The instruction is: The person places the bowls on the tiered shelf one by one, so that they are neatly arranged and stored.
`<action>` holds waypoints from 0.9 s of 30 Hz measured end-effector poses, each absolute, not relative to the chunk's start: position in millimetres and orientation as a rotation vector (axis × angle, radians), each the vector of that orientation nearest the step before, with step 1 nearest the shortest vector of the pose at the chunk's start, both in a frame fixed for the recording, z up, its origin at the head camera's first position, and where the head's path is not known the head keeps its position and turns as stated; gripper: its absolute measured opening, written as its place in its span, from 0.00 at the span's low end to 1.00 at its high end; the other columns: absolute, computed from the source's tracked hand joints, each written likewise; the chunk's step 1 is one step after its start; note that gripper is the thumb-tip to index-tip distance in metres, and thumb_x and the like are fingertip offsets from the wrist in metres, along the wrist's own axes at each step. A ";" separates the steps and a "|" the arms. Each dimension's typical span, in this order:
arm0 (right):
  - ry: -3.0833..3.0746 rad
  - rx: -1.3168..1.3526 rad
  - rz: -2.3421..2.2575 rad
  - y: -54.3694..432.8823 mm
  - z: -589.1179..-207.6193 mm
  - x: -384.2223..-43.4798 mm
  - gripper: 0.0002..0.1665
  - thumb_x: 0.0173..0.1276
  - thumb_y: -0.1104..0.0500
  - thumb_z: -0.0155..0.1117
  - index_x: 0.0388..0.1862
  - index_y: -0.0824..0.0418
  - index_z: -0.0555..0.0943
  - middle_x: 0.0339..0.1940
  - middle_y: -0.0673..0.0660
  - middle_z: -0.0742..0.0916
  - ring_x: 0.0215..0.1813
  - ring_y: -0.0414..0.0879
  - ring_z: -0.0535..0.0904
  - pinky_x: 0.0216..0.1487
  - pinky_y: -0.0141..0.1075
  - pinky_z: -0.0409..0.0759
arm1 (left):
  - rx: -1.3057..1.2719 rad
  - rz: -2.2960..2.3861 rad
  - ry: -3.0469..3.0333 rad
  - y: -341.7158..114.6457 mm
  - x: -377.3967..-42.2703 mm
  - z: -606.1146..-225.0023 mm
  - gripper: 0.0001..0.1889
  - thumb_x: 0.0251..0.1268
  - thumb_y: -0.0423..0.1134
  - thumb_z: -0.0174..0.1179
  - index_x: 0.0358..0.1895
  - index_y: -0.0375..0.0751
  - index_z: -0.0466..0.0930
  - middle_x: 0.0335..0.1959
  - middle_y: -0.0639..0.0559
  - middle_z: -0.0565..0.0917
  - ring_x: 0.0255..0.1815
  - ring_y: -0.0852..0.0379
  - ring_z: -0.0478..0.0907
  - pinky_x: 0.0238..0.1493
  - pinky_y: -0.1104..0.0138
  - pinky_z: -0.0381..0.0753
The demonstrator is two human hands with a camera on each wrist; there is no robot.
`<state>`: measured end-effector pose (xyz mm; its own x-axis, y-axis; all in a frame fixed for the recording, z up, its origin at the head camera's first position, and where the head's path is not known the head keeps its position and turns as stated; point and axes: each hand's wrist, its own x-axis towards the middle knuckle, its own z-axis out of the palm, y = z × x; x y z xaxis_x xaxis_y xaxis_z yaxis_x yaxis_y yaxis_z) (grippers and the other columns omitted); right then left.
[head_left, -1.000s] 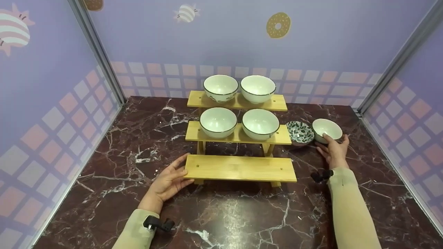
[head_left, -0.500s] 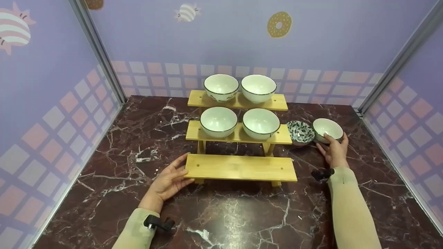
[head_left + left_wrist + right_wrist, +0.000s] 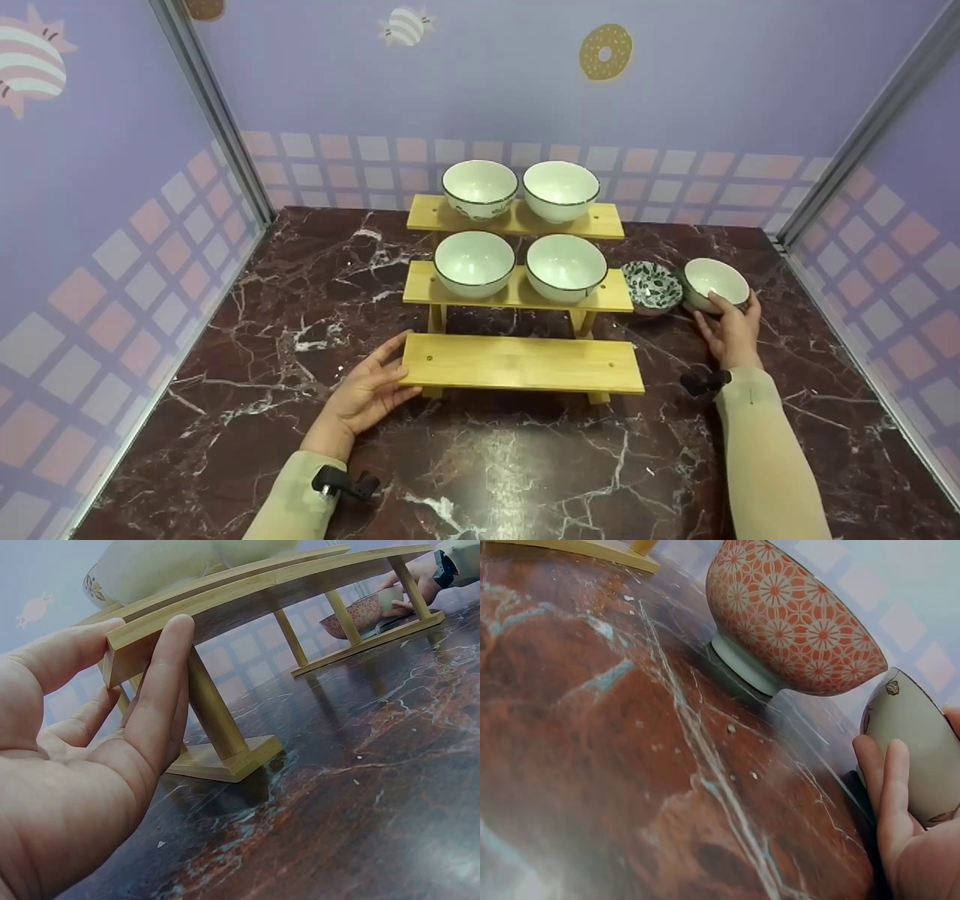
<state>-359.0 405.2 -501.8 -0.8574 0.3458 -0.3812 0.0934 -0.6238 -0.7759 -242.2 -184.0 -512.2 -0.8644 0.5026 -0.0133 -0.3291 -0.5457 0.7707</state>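
The left hand (image 3: 367, 394) pinches the left end of the rack's lowest shelf, thumb on top and other fingers curled beneath its edge. The three-tier wooden rack (image 3: 523, 364) stands on the dark marbled table (image 3: 300, 427), its long axis running left to right and its steps descending toward the person. On its middle shelf sit a left middle bowl (image 3: 475, 265) and a right middle bowl (image 3: 566, 268); behind them, on the top shelf, a left top bowl (image 3: 480, 190) and a right top bowl (image 3: 561, 193), all mouths up. Just beyond the rack's right end stands a leaf-patterned bowl (image 3: 651, 289), upright, red-flowered outside. Right beside it is the pale bowl (image 3: 716, 281), round, with no long axis, its mouth facing up; whether its foot meets the table is hard to tell. The right hand (image 3: 735, 334) grips it, thumb over the near rim, fingers around the outside.
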 end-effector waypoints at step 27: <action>-1.414 -0.460 2.743 417.6 -472.5 -306.4 0.58 0.74 0.67 0.62 0.83 0.26 0.41 0.79 0.46 0.54 0.38 0.54 0.92 0.33 0.30 0.89 | 0.291 2.400 1.139 -184.1 -241.8 -513.7 0.39 0.78 0.22 0.44 0.85 0.43 0.38 0.61 0.48 0.78 0.50 0.53 0.86 0.52 0.66 0.90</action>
